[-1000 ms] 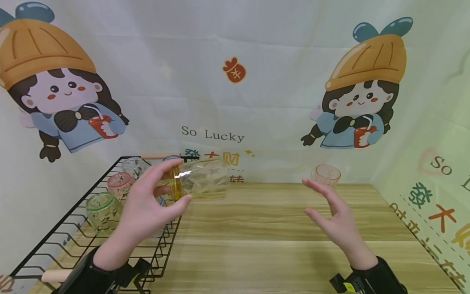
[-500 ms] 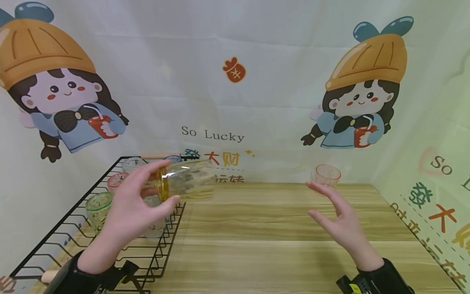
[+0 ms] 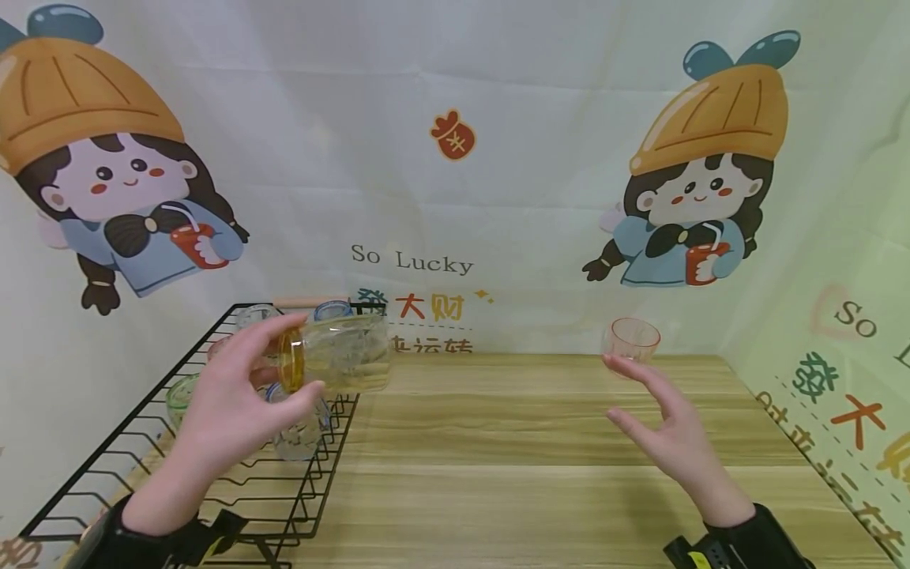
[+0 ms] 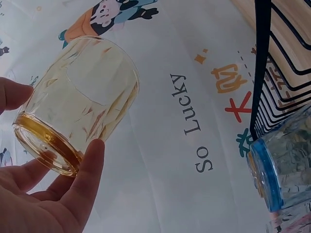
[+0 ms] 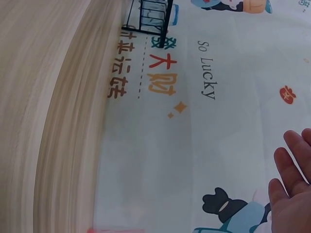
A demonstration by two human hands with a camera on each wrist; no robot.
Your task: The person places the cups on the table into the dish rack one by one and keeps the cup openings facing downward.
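Note:
In the head view my left hand (image 3: 220,403) grips a yellow-tinted drinking glass (image 3: 344,356) near its amber base. The glass lies sideways in the air, mouth to the right, over the right side of a black wire rack (image 3: 129,420). Fingers and thumb around that base also show in the left wrist view, with the clear faceted wall of the yellow glass (image 4: 92,92) above. My right hand (image 3: 664,427) hovers over the table with relaxed fingers and holds nothing. Behind its fingertips stands a pink-rimmed glass (image 3: 634,336), partly covered by them.
Several glasses sit base-up in the rack: a green one (image 3: 181,395), a blue one (image 3: 298,435), another blue one (image 3: 332,310) and a clear one (image 3: 256,315). A reddish one is mostly hidden by my left hand. A printed cloth (image 3: 533,197) hangs behind the wooden table (image 3: 512,435).
My left hand has moved left with the yellow glass, farther over the rack. My right hand has drifted slightly right and down. The pink-rimmed glass has stayed put.

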